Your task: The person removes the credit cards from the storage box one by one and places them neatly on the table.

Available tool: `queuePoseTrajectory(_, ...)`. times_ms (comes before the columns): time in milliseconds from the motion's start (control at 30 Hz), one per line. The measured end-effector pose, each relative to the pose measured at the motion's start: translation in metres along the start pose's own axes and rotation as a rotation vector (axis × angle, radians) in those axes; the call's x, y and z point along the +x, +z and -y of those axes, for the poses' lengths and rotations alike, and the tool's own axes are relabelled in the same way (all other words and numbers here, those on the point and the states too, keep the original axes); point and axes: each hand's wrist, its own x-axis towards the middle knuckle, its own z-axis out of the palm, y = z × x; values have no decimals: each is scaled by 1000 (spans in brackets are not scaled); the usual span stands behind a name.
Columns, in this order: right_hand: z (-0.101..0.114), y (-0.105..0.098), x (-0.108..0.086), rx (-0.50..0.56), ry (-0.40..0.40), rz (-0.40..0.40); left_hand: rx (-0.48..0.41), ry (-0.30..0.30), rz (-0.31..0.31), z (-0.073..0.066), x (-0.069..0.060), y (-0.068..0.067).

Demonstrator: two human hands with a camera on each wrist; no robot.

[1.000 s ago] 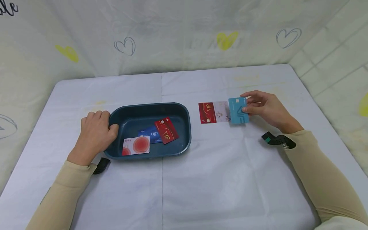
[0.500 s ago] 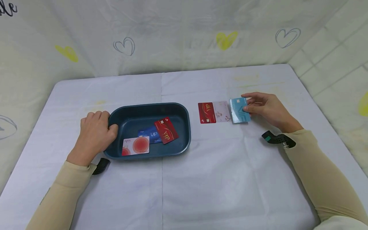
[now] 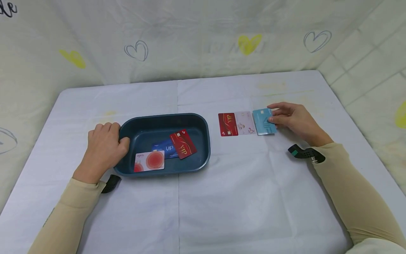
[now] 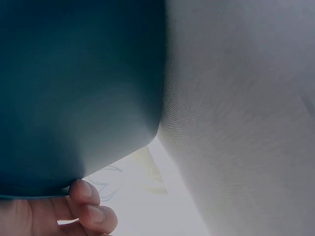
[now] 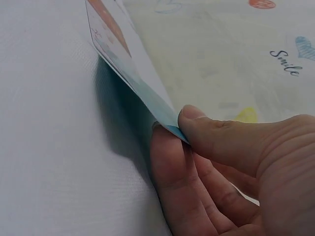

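On the white, lightly creased counter point(image 3: 228, 204), the left hand point(image 3: 106, 148) grips a smooth, round-cornered tray point(image 3: 172, 123) with curled fingers; right of it, the right hand point(image 3: 293, 118) pinches a thin, light-blue card point(image 3: 262, 124) between its fingers.

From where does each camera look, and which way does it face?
Head: worn on the head, facing forward and down at the tray and light-blue card; left hand, right hand and sleeves show.
Left wrist: on that wrist, facing the tray's outer side; fingertips show at the bottom.
Right wrist: on that wrist, facing the light-blue card's edge; thumb and fingers show.
Head and right wrist share the right hand pinching the light-blue card.
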Motion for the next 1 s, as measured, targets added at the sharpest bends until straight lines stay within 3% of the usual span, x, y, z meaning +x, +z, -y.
queuePoseTrajectory(1000, 8, 9, 1, -111, 13, -72, 5, 1, -2, 0, 0, 0)
